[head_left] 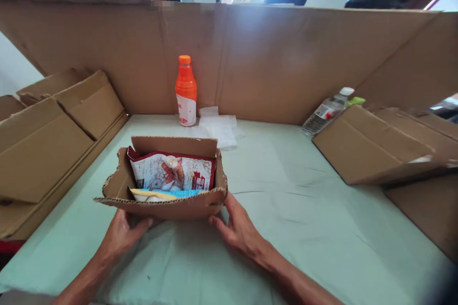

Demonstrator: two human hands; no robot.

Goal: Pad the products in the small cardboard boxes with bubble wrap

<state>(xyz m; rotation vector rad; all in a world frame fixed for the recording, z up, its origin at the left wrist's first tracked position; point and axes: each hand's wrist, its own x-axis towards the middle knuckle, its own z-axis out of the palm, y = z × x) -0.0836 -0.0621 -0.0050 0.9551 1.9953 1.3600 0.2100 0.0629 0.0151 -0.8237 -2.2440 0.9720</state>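
Both hands sat nearest the lens: the left hand [120, 236] at 7 o'clock, fingers spread and pressed against the near wall of the small cardboard box [161, 206], and the right hand [238, 228] at 5 o'clock, open with its thumb on the box's right corner, so the two steadied it from either side rather than gripping it. Largest in view, a tall cardboard screen [286, 62] fenced the far edge from 10 to 2 o'clock, with flattened cartons [46, 138] stacked at 9 and another flattened carton [379, 147] at 3. A pale green tablecloth [304, 228] covered the table. The box stood centre, flaps open upward, with a red-and-white snack packet [171, 172] leaning inside behind a blue-and-yellow packet [164, 194]. At 12 an orange drink bottle [186, 91] stood upright beside folded white paper [219, 128]; a clear water bottle [325, 112] lay tilted at 2.
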